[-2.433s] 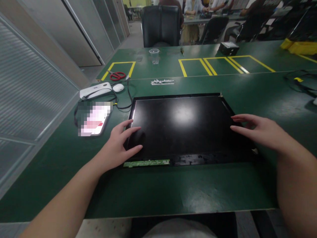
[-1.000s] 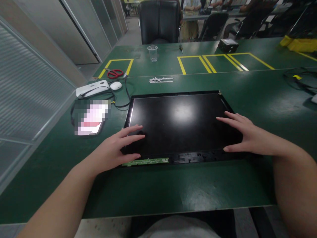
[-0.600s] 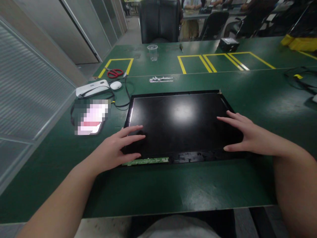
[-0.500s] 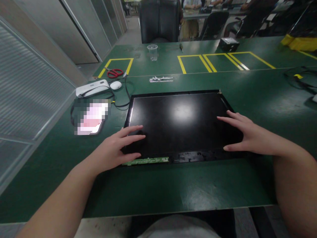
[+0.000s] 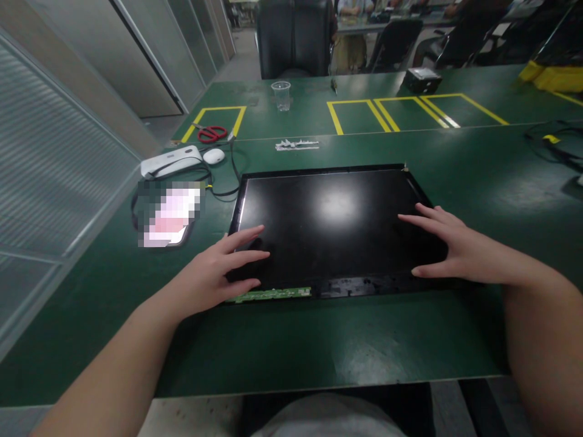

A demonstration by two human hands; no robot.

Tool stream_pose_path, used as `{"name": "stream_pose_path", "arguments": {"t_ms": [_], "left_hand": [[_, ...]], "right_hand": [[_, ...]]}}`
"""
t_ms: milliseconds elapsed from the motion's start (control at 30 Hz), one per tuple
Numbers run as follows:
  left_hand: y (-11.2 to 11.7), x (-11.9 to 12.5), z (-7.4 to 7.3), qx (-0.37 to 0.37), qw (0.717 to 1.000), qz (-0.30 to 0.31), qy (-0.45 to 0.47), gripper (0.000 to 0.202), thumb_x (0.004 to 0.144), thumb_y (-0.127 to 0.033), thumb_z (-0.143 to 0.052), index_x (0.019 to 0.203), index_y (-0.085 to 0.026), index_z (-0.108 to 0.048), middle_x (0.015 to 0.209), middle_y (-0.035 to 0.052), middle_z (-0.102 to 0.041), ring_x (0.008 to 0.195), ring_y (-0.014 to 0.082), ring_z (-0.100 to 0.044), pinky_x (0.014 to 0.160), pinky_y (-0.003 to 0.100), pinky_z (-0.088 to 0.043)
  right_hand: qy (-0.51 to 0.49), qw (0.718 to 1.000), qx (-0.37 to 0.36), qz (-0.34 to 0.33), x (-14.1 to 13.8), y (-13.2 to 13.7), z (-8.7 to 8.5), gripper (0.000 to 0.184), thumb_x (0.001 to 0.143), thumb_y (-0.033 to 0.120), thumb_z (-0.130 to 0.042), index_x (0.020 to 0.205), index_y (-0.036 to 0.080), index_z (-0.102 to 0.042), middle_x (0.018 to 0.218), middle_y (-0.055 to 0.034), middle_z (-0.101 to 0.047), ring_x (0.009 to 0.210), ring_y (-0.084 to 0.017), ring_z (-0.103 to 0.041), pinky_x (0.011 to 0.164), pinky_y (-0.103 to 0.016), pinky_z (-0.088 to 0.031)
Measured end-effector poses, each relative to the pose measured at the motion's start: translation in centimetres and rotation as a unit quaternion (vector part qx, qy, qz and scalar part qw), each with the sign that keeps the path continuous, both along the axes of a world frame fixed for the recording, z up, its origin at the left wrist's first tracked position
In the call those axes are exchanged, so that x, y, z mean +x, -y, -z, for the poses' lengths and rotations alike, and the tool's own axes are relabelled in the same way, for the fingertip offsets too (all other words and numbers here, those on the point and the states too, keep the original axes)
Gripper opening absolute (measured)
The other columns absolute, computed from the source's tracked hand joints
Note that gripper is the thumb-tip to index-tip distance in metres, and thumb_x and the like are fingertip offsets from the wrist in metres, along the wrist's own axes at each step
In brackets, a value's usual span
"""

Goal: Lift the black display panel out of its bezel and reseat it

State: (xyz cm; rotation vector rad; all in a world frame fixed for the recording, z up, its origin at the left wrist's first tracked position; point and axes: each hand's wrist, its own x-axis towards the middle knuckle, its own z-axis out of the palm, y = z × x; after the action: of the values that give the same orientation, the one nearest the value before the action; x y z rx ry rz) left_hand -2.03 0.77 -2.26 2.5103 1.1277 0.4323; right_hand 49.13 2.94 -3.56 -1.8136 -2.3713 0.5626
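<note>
Some of the panel hides behind the left hand.

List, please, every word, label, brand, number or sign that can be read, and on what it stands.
None can be read.
Green circuit board: pale marks, too small to read.
Phone: screen pixelated, unreadable.
Black box: pale marks, too small to read.

Red-handled scissors, clear cup and black box on the green table.
</note>
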Motion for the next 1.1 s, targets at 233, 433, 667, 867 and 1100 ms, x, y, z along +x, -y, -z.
{"name": "stream_pose_path", "arguments": {"t_ms": [233,433,667,867,1100], "left_hand": [[-0.1,-0.6,0.4,0.006,1.000,-0.010,0.002,0.048,0.097,-0.043,-0.073,0.141,-0.026,-0.071,0.169,0.0158,-0.047,0.147,0.0402,-0.055,0.112,0.053,-0.056],[-0.1,-1.0,0.9,0.007,1.000,-0.007,0.005,0.050,0.096,-0.047,-0.073,0.143,-0.031,-0.069,0.171,0.0118,-0.046,0.147,0.0400,-0.055,0.112,0.053,-0.057],[-0.3,-1.1,1.0,0.017,1.000,0.000,0.009,0.047,0.097,-0.044,-0.072,0.143,-0.032,-0.069,0.171,0.0120,-0.046,0.148,0.0400,-0.054,0.116,0.056,-0.052],[-0.2,-0.9,0.7,0.009,1.000,-0.002,0.019,0.048,0.096,-0.042,-0.074,0.143,-0.031,-0.070,0.170,0.0122,-0.047,0.148,0.0409,-0.053,0.117,0.058,-0.051],[-0.1,-0.8,0.8,-0.011,0.999,0.010,0.029,0.044,0.099,-0.038,-0.072,0.142,-0.031,-0.069,0.173,0.0126,-0.041,0.149,0.0386,-0.053,0.119,0.057,-0.049]], "right_hand": [[-0.001,1.000,0.004,-0.021,0.3,0.0,-0.1,0.106,0.070,0.068,-0.080,0.164,0.042,-0.041,0.180,-0.0068,-0.020,0.162,-0.049,-0.016,0.124,-0.075,-0.027],[-0.013,1.000,0.018,-0.016,0.0,0.0,-0.6,0.101,0.071,0.063,-0.082,0.162,0.041,-0.045,0.181,-0.0073,-0.019,0.160,-0.048,-0.025,0.123,-0.073,-0.031],[-0.029,0.999,0.030,-0.021,-0.1,-0.1,-0.5,0.093,0.070,0.056,-0.086,0.155,0.047,-0.051,0.180,-0.0018,-0.023,0.160,-0.047,-0.025,0.125,-0.070,-0.033],[-0.032,0.999,0.036,-0.012,-0.1,-0.1,-0.4,0.092,0.069,0.055,-0.087,0.154,0.045,-0.054,0.179,-0.0043,-0.024,0.159,-0.047,-0.028,0.124,-0.070,-0.033],[-0.017,0.999,0.039,-0.015,0.1,-0.2,-0.3,0.093,0.069,0.059,-0.086,0.155,0.044,-0.053,0.179,-0.0053,-0.025,0.159,-0.047,-0.030,0.123,-0.070,-0.035]]}}
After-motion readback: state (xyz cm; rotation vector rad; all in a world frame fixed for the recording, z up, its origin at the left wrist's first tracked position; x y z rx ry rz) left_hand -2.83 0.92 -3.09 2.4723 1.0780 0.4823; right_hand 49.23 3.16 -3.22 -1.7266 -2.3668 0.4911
